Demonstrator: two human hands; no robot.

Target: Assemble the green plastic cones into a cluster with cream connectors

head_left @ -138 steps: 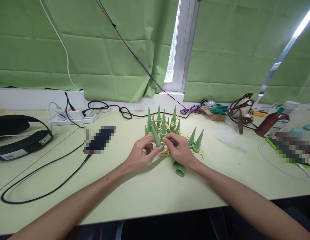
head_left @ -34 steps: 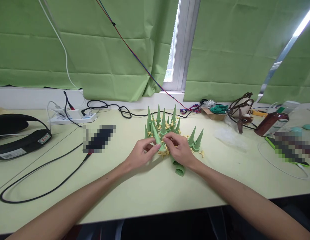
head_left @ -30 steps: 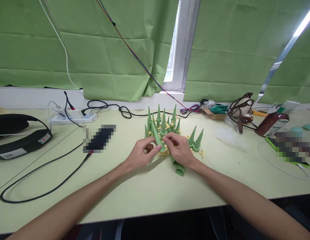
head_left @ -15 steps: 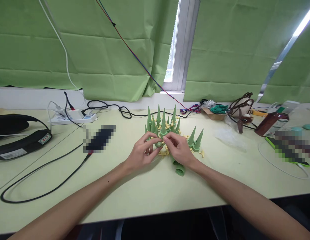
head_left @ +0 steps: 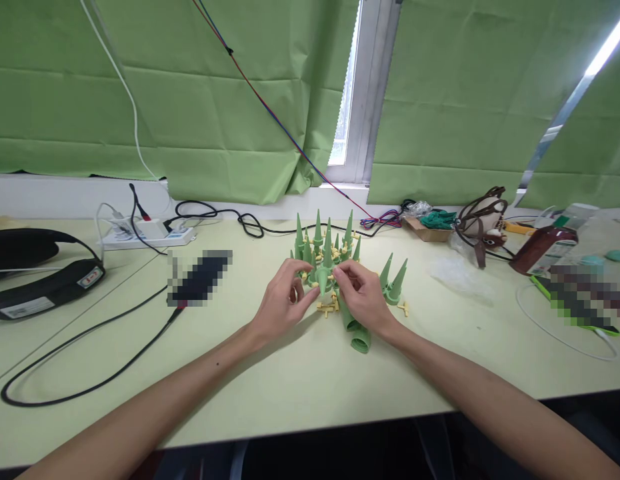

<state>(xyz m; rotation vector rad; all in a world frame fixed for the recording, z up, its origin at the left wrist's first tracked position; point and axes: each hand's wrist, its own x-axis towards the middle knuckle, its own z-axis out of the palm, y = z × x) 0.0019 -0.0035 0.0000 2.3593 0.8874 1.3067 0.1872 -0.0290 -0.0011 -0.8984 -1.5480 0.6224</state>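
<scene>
A green cone-shaped plant watering spike (head_left: 323, 283) is held between both hands, its pointed end tilted down toward me. My left hand (head_left: 283, 301) curls round its left side, thumb near the tip. On the right side my right hand (head_left: 363, 293) pinches close to a small yellow part that is mostly covered by fingers. Behind them several green spikes (head_left: 329, 243) stand point up among small yellow valves (head_left: 354, 235). More yellow valves (head_left: 328, 307) lie just below the held spike. Hollow green tubes with threaded mouths (head_left: 360, 341) lie under my right wrist.
Two more spikes (head_left: 397, 283) stand to the right beside a yellow valve (head_left: 405, 308). A cable (head_left: 80, 401) loops across the left of the table. Farther right are crumpled clear plastic (head_left: 460, 277), a brown bottle (head_left: 545, 250) and a small cardboard box (head_left: 430, 230).
The held spike has turned, so its point now faces down toward me. My left fingers have shifted slightly around it; my right hand stays near its side.
</scene>
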